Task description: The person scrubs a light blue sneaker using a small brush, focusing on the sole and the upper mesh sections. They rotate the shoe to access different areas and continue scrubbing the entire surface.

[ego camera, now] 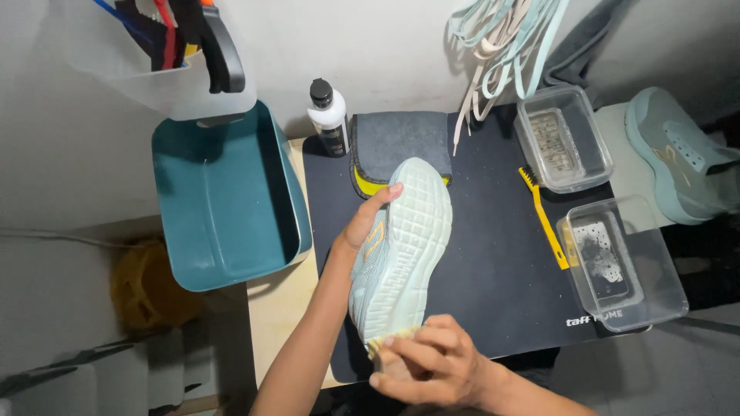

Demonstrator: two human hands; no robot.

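On a dark mat (493, 277) covering the counter (281, 323), the left hand (368, 223) grips a pale green shoe (405, 246) sole-up, steadying it while the right hand (428, 362), closed around a small cloth or sponge, presses its heel.

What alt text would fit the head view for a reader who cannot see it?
The left hand holds a pale mint sneaker sole-up over a dark mat, while the right hand presses at its heel end. Around it lie a yellow brush, two clear plastic tubs, a teal bin and a white bottle.
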